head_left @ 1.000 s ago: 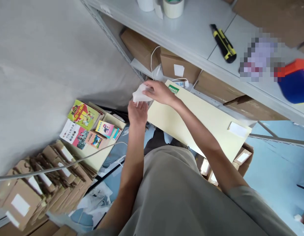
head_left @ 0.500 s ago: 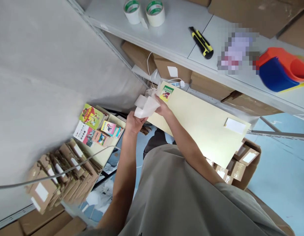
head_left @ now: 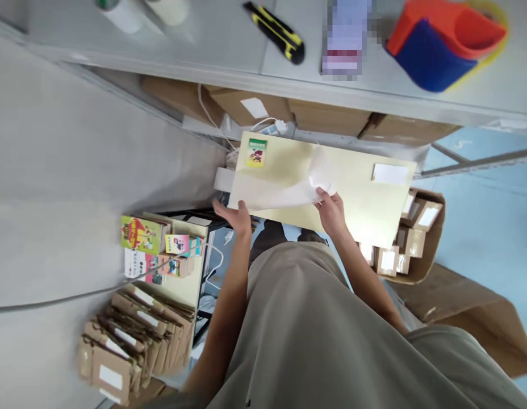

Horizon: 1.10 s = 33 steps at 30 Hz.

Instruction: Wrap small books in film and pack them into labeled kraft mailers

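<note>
A long white paper strip (head_left: 284,193) is stretched across a pale yellow board (head_left: 357,199). My left hand (head_left: 235,215) pinches its left end near the board's left edge. My right hand (head_left: 330,207) grips the strip's right end, which curls upward over the board. A small green picture card (head_left: 255,152) lies on the board's far left corner and a white label (head_left: 389,173) lies at its far right.
A grey shelf (head_left: 229,62) above carries a yellow-black utility knife (head_left: 277,38), tape rolls (head_left: 127,14) and a red-and-blue container (head_left: 442,42). Cardboard boxes (head_left: 246,108) sit under it. Picture books (head_left: 155,247) and stacked brown packets (head_left: 127,346) lie left; an open box of packets (head_left: 410,244) stands right.
The bunched white paper has been pulled out into a long strip: my right hand moved right along the board, my left hand stayed at the left end. The view swung left.
</note>
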Tool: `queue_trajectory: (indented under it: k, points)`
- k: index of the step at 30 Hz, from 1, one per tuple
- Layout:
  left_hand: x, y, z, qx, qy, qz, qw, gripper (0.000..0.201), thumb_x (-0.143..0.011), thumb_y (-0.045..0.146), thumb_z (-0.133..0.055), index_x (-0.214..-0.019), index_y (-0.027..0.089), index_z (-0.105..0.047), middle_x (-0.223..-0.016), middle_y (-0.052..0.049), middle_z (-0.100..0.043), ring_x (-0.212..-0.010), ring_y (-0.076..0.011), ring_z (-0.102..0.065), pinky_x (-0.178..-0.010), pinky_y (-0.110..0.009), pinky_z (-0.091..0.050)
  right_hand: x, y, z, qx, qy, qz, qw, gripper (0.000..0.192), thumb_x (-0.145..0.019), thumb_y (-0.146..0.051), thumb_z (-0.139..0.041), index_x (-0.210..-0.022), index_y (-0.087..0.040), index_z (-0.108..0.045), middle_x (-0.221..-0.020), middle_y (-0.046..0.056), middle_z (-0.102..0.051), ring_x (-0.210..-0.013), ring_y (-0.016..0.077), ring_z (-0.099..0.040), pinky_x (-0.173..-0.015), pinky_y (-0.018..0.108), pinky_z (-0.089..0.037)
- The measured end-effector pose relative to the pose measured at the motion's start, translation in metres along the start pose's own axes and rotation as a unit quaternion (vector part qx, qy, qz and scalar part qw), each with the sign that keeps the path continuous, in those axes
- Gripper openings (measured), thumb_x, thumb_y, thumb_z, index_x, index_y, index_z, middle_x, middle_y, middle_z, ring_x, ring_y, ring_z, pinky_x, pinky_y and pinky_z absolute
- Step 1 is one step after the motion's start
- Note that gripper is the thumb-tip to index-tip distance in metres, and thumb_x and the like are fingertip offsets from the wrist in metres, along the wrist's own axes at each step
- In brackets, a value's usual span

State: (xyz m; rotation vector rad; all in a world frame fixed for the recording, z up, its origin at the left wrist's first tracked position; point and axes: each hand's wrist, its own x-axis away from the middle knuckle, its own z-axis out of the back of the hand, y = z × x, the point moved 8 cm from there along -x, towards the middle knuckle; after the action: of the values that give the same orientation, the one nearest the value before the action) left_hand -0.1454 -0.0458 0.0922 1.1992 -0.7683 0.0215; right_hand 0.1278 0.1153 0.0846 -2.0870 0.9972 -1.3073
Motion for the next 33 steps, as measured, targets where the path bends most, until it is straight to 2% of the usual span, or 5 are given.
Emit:
queue_trajectory:
  k: [6, 9, 15, 23, 33]
  points:
    - [0.069, 0.035, -0.155, -0.307, -0.428, -0.244, 0.814, 0.038, -0.078, 0.025, -0.089, -0.115, 0.031, -0.084, -0.135, -0.009, -0.083, -0.149, -0.0396, -0.069, -0.149, -0.064, -0.012, 0.032, -0.009, 0.054, 0.032, 0.116, 0.043, 0.992, 0.036, -0.084, -0.060, -0.084, -0.099, -0.029, -0.073, -0.117, 0.010, -0.086, -0.129, 0.0294, -0.078, -0.105, 0.043, -0.067]
    - [0.073, 0.032, -0.187, -0.337, -0.472, -0.247, 0.776, 0.009, -0.081, 0.027, -0.089, -0.086, 0.029, -0.083, -0.097, -0.006, -0.084, -0.104, -0.0326, -0.082, -0.143, -0.062, -0.032, 0.035, -0.012, 0.069, 0.033, 0.156, 0.063, 0.985, 0.038, -0.084, -0.060, -0.079, -0.103, -0.028, -0.072, -0.118, 0.010, -0.085, -0.129, 0.0286, -0.077, -0.105, 0.041, -0.066]
    - [0.057, 0.025, -0.195, -0.321, -0.451, -0.259, 0.792, 0.025, -0.081, 0.027, -0.090, -0.106, 0.029, -0.088, -0.098, -0.006, -0.086, -0.096, -0.0297, -0.082, -0.103, -0.038, -0.065, 0.028, 0.004, 0.102, 0.039, 0.223, 0.085, 0.970, 0.037, -0.085, -0.052, -0.070, -0.114, -0.029, -0.069, -0.121, 0.006, -0.083, -0.124, 0.0248, -0.076, -0.100, 0.036, -0.065]
    - [-0.005, 0.017, -0.181, -0.337, -0.345, -0.202, 0.852, 0.018, -0.078, 0.017, -0.095, -0.077, 0.028, -0.081, -0.093, -0.008, -0.085, -0.100, -0.0330, -0.080, -0.118, -0.040, -0.057, 0.015, 0.080, 0.147, -0.070, 0.301, -0.058, 0.949, 0.019, -0.082, -0.026, -0.080, -0.099, -0.024, -0.072, -0.093, -0.002, -0.082, -0.095, 0.0138, -0.078, -0.097, 0.025, -0.066]
    - [-0.142, -0.006, -0.159, -0.333, -0.234, -0.119, 0.906, 0.025, -0.079, 0.009, -0.089, -0.073, 0.024, -0.069, -0.084, -0.011, -0.077, -0.126, -0.0346, -0.072, -0.132, -0.046, -0.042, 0.016, 0.163, 0.143, 0.021, 0.175, -0.218, 0.960, 0.018, -0.098, -0.024, -0.092, -0.090, -0.017, -0.079, -0.093, 0.007, -0.089, -0.084, 0.0164, -0.084, -0.077, 0.024, -0.064]
